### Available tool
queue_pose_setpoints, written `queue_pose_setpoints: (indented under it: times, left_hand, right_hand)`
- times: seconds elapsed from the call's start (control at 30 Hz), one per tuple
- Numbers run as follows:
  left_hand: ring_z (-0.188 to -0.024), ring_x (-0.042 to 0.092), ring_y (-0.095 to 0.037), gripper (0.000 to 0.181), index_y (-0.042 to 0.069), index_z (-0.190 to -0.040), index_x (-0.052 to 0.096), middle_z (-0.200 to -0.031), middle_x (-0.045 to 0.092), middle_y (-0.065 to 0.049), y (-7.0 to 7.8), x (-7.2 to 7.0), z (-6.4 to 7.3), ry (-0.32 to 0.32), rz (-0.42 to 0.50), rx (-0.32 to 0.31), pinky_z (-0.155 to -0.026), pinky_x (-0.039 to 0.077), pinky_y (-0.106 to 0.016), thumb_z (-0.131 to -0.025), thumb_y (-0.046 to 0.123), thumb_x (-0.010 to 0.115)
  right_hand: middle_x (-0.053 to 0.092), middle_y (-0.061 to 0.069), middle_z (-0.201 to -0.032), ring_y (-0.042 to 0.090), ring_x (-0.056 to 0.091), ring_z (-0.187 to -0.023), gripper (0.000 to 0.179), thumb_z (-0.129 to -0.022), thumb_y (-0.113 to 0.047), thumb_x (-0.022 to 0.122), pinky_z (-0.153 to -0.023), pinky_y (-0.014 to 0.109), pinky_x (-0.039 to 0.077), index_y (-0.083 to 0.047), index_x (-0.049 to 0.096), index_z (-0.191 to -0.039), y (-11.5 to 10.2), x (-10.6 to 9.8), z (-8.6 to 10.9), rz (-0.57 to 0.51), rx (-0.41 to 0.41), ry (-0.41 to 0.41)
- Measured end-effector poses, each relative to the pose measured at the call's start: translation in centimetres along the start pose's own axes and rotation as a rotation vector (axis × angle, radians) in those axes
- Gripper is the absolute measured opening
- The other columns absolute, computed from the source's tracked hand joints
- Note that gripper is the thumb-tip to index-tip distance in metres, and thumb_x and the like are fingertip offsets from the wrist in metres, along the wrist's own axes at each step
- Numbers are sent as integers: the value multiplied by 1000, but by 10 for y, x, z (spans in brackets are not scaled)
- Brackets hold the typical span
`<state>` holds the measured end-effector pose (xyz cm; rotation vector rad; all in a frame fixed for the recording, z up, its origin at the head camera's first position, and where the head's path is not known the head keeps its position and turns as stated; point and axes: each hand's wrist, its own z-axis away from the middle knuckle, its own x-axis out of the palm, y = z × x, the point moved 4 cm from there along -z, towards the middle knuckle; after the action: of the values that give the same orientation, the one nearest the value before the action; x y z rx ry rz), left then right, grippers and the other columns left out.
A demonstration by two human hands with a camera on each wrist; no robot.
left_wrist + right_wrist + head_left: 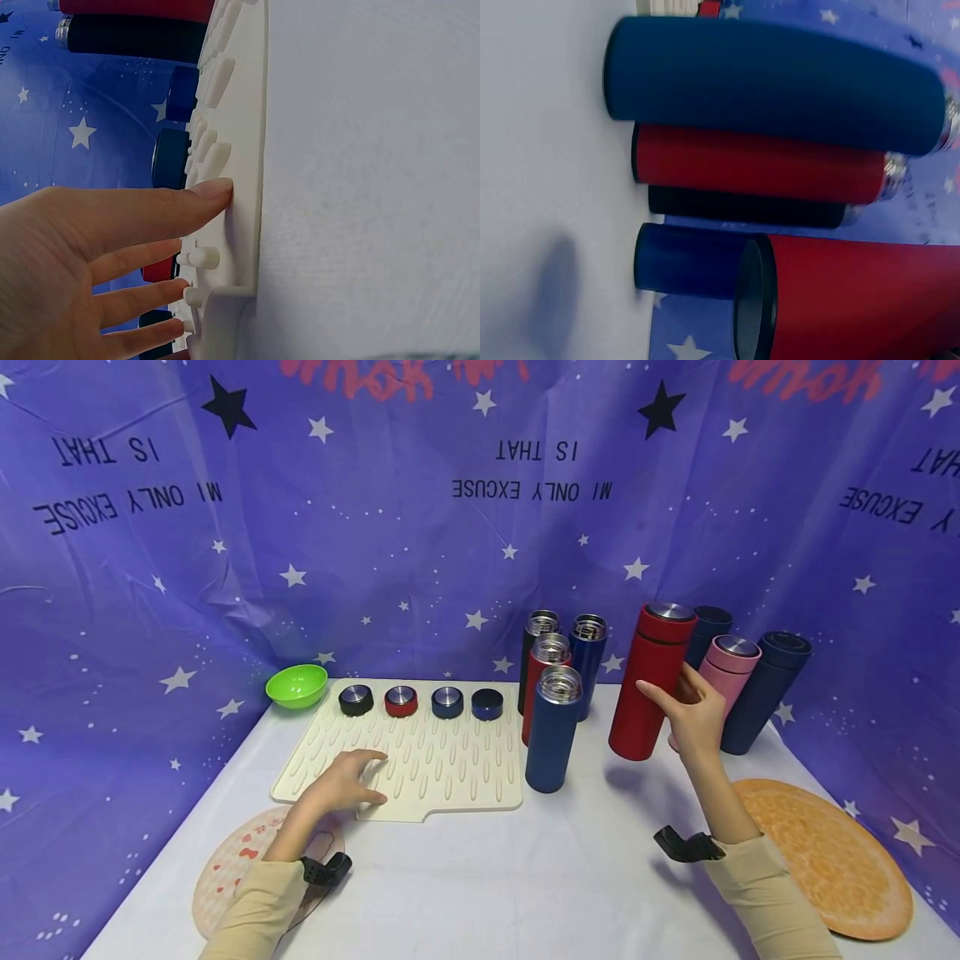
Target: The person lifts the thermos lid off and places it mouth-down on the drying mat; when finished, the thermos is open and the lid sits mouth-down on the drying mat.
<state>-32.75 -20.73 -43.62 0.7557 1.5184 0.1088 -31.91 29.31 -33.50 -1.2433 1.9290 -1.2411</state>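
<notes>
My right hand (697, 714) grips a capped red thermos bottle (647, 693), held slightly tilted above the white table, its dark base showing in the right wrist view. On the front part of a cream ridged mat (450, 772) lies my left hand (337, 787), thumb and fingers spread and holding nothing. A row of lids stands along the mat's back: black (356, 702), red (401, 702), blue (447, 704) and dark blue (487, 706). Uncapped bottles stand between the hands: blue (553, 739), red (534, 693), dark blue (588, 656) and black (527, 664).
Behind my right hand stand a capped pink bottle (729, 670) and two navy bottles (767, 693), one farther back. A green bowl (297, 687) sits at the back left. A round orange mat (825, 860) lies at right, a pale patterned one (225, 868) under the left forearm.
</notes>
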Motion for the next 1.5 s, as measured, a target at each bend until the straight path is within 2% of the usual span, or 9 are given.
queue_pose_setpoints:
  times: [0.1, 0.3, 0.57, 0.8, 0.97, 1.1, 1.33, 1.5]
  left_hand:
    - [-120, 46, -49, 67, -5, -124, 58, -126, 57, -26, 1, -1, 0, 1, -5, 2, -102, 36, -58, -68, 18, 86]
    - [-120, 46, -49, 66, -5, -124, 58, -126, 57, -26, 3, -2, 1, 1, -10, 0, -102, 35, -59, -68, 17, 86]
    - [-120, 45, -49, 67, -5, -124, 58, -126, 57, -25, 3, -1, 1, 0, -17, 3, -103, 35, -58, -69, 18, 86]
    - [-120, 45, -49, 67, -6, -125, 57, -126, 56, -26, 2, 0, 0, -5, -13, 10, -103, 35, -58, -69, 18, 86]
    - [-121, 44, -49, 68, -6, -126, 56, -128, 55, -27, 7, -3, 0, 14, -13, 31, -103, 35, -59, -70, 17, 85]
    - [-124, 45, -45, 66, -2, -130, 55, -131, 55, -23, 26, -15, 1, 60, 22, 99, -104, 35, -58, -75, 21, 83]
    - [-130, 44, -26, 70, 13, -139, 50, -140, 51, -3, 83, -43, 7, 96, 213, 249, -104, 40, -49, -78, 28, 81]
    - [-133, 41, -18, 73, 17, -142, 47, -143, 47, 3, 119, -57, 11, 108, 257, 336, -107, 38, -43, -78, 29, 82]
  right_hand:
    - [69, -2, -110, 13, 63, -98, 58, -73, -17, 86, -79, 14, 51, -14, 64, -128, -12, -4, 11, 53, 11, -29]
    - [70, -5, -103, 13, 64, -95, 56, -75, -7, 83, -77, 16, 53, -8, 63, -127, -31, -3, 33, 9, 9, -126]
    - [71, -6, -106, 11, 66, -97, 55, -76, 3, 78, -89, 18, 49, -2, 61, -128, -54, 13, 64, 32, -136, -285]
    - [69, -7, -108, 10, 66, -98, 59, -73, 6, 79, -91, 19, 48, 1, 60, -128, -60, 31, 87, 78, -230, -408]
    - [69, 4, -112, 10, 65, -101, 66, -68, 3, 85, -93, 20, 48, -2, 60, -129, -59, 43, 101, 112, -291, -469]
    - [69, 9, -113, 10, 64, -104, 69, -67, -3, 88, -93, 20, 48, -4, 60, -130, -57, 52, 110, 158, -332, -517]
    - [67, 0, -118, 15, 65, -105, 69, -67, -13, 89, -91, 24, 51, -11, 61, -131, -51, 65, 121, 168, -303, -575]
    - [67, 5, -117, 20, 66, -104, 70, -64, -9, 90, -90, 29, 52, -3, 61, -127, -64, 77, 129, 190, -321, -617]
